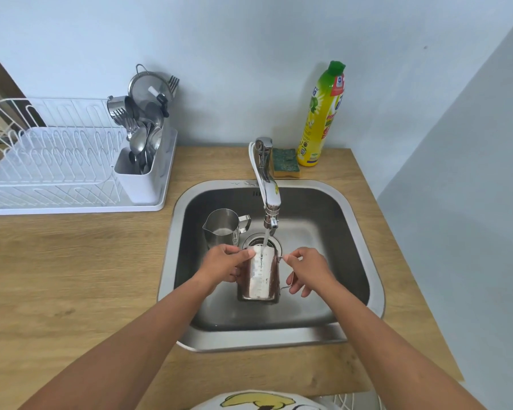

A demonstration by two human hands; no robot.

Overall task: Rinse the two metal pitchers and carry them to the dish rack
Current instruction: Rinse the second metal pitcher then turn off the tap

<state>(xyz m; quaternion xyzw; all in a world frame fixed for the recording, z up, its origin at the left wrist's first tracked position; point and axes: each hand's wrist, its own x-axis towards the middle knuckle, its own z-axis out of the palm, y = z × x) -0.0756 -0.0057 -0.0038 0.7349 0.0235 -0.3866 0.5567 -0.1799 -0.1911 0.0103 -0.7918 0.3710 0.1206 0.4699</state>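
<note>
Bright even light, soft shadows, fisheye edges

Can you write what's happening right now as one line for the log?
step: rinsing | left hand: holds pitcher under running tap | right hand: on its handle | second pitcher: waiting in sink | dish rack: no pitchers
</note>
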